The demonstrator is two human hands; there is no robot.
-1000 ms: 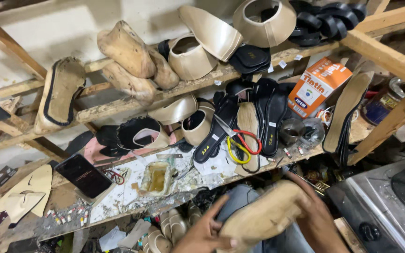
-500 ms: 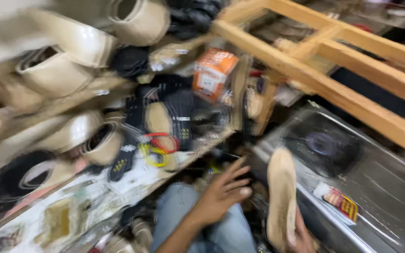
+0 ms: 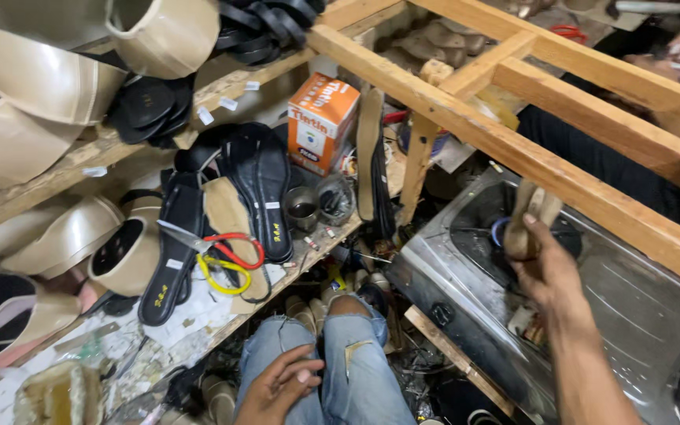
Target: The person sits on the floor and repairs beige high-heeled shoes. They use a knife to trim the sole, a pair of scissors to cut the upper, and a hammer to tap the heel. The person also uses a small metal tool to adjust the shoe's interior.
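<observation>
Right hand of mine gripping a tan shoe sole over the steel stove, left hand — fingers loosely spread — resting on my jeans knee, black insoles nearby.

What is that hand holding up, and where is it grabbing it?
The right hand holds a tan shoe sole by its lower end, over the metal stove. The left hand holds nothing.

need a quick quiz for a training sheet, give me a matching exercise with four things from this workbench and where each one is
Things:
1 beige sole
2 orange box
3 scissors
4 left hand

Places:
a lying on the workbench beside a black insole
b resting on a jeans-clad knee
c standing on the shelf
d held in the right hand over the metal stove

Pairs: 1-d, 2-c, 3-a, 4-b
</observation>
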